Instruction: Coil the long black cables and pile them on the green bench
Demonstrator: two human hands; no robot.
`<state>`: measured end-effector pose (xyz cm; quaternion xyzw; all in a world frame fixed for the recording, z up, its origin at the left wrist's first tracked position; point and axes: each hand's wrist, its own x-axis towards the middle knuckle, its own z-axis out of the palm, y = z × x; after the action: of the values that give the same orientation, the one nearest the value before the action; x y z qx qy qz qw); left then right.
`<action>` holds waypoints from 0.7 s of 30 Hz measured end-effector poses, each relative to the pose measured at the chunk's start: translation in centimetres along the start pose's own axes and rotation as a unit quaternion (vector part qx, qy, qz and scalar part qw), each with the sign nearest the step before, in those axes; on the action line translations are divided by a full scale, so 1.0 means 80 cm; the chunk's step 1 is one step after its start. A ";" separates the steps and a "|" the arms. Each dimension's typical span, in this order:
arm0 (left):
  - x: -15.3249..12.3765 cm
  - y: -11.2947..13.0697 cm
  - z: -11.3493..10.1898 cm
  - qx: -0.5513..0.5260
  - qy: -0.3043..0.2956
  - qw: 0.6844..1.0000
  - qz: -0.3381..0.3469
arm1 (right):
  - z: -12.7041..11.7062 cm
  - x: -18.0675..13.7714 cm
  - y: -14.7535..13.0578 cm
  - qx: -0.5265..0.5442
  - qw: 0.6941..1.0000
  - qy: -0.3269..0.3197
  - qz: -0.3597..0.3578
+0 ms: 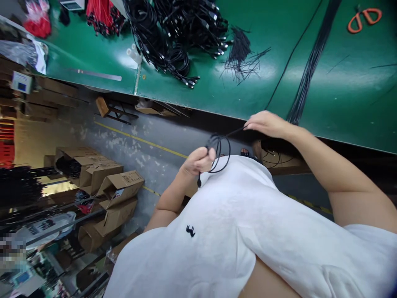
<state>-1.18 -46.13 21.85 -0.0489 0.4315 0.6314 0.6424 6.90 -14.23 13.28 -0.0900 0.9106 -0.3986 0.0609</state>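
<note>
My left hand (198,160) is closed around a small coil of black cable (230,150) in front of my white shirt. A dark plug end (199,181) hangs below that fist. My right hand (266,123), at the table edge, pinches the same cable between thumb and fingers. The stretch between both hands is nearly straight. Beyond my right hand a black strand (287,68) runs across the green table (350,120); whether it is the same cable is hidden by the hand. Close by lies a bundle of straight black ties (310,70).
Piled black cables (192,25) with metal plugs lie on the table, beside short black ties (240,45). Orange-handled scissors (364,20) sit far right, red cables (104,16) at upper left. A metal strip (99,75) lies near the edge. Cardboard boxes (120,186) and a stool (104,106) stand on the floor.
</note>
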 end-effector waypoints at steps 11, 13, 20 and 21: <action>-0.008 0.031 -0.012 -0.027 0.156 0.974 0.163 | 0.055 -0.066 -0.098 -0.100 0.981 -0.094 -0.134; 0.013 0.016 -0.010 0.033 0.118 0.988 0.093 | 0.049 -0.039 -0.137 -0.077 0.981 -0.078 -0.160; -0.016 0.027 -0.021 -0.085 0.135 0.968 0.195 | -0.030 -0.036 -0.062 -0.103 0.986 0.021 0.132; -0.029 0.034 -0.026 -0.117 0.147 0.956 0.228 | -0.039 -0.047 -0.041 -0.131 0.966 0.056 0.214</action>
<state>-4.14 -48.66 23.34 -0.1162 0.4441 0.7928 0.4010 10.40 -13.35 17.93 0.1224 0.9550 -0.2577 0.0815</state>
